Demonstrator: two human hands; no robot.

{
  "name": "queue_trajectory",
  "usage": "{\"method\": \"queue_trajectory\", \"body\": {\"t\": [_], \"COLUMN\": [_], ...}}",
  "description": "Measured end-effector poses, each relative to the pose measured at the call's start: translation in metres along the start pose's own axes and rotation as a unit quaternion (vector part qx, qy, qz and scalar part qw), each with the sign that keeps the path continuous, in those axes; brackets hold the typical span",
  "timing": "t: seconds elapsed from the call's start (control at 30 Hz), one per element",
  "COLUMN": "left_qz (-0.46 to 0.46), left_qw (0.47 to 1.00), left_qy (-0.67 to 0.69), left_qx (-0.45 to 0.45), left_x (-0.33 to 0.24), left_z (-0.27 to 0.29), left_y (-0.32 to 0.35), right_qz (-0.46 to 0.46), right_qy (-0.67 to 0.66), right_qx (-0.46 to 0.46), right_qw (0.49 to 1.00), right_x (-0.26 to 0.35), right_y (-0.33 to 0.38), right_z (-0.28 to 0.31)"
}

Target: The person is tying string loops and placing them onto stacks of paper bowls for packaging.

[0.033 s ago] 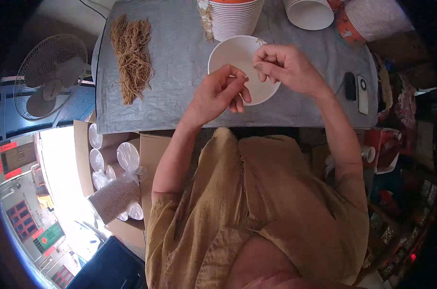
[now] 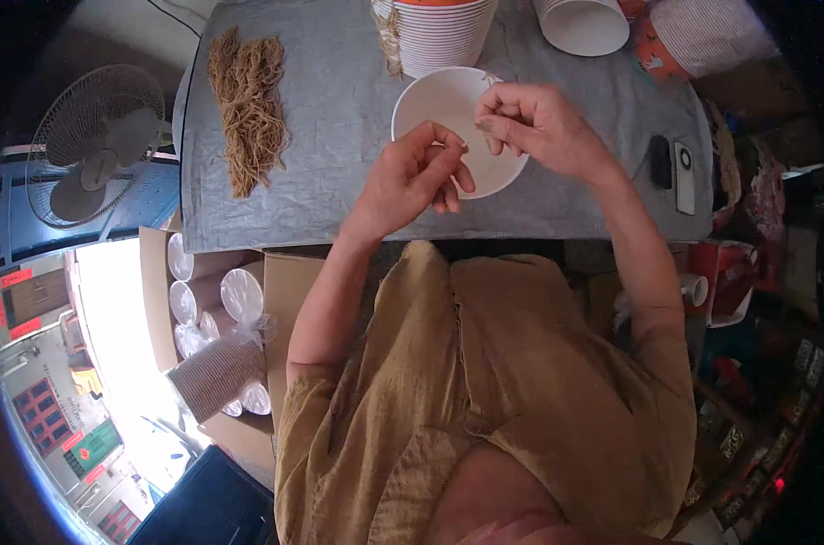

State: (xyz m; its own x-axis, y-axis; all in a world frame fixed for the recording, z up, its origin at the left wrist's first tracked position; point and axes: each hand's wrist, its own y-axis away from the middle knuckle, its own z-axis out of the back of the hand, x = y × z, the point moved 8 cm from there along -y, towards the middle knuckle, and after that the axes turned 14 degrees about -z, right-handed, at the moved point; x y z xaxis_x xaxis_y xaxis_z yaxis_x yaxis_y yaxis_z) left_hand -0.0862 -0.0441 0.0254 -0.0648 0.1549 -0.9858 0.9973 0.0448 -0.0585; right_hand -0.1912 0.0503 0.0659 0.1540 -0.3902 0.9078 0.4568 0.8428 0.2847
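Head view: my left hand [image 2: 416,173] pinches narrow, thumb to forefinger, and my right hand [image 2: 546,129] pinches too, just beside it; what sits between, I can't tell. Below both, the white paper tub [image 2: 428,104] lies mouth-up on grey sheeting [image 2: 339,182], stacked tubs [image 2: 444,41] beyond, brown twine bundle [image 2: 248,109] off left.

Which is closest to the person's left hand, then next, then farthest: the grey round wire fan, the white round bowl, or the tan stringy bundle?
In the head view:
1. White round bowl: right by the left hand.
2. Tan stringy bundle: to its left, on the table.
3. Grey round wire fan: far left, beyond the bundle.
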Motion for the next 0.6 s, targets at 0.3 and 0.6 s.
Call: {"method": "queue_trajectory", "body": {"t": [0.3,0.6], "left_qz": [-0.167,-0.229], "left_qw": [0.955,0.921], "left_qy": [-0.19,-0.213], "left_qx": [-0.156,-0.233], "left_x": [-0.011,-0.013], "left_z": [0.008,0.01], "left_y": [0.007,0.012], "right_qz": [-0.064,-0.101], "right_qy": [-0.123,-0.174], "right_qx": [0.02,0.018], "right_qw": [0.99,0.979], "right_x": [-0.022,-0.031], "right_y": [-0.012,-0.011], "right_z": [-0.014,-0.019]}}
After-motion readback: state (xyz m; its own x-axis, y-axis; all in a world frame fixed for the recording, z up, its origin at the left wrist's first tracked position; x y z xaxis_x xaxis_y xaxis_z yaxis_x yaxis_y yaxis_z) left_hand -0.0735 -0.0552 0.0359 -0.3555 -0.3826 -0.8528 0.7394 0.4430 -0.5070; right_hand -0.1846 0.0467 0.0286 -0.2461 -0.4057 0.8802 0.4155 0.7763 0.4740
